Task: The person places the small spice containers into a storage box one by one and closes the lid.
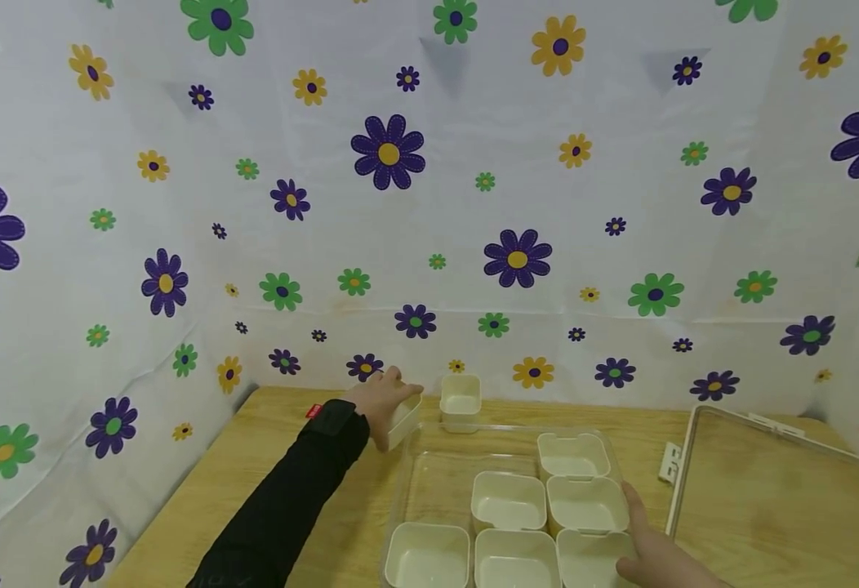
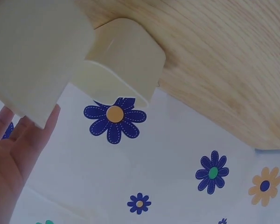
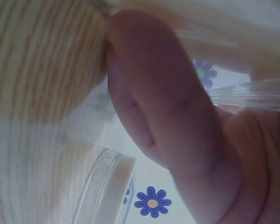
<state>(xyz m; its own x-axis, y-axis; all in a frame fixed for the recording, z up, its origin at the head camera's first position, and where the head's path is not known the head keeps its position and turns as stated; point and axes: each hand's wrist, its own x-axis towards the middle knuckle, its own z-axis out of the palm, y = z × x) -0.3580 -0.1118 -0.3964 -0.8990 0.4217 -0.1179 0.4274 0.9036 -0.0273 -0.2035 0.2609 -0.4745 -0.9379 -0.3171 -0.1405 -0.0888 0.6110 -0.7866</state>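
Cream cup, smooth and round-cornered, is held by the left grip; the right grip pinches a transparent tray.

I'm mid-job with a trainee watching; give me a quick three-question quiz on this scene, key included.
1. Count: how many bins sit inside the clear box?
2. True or false: the left hand is holding a bin.
3. Multiple choice: from the person's viewpoint, where is the framed lid?
A) Left of the box
B) Right of the box
C) Inside the box

Key:
1. Six.
2. True; it holds one near the box's far left corner.
3. B.
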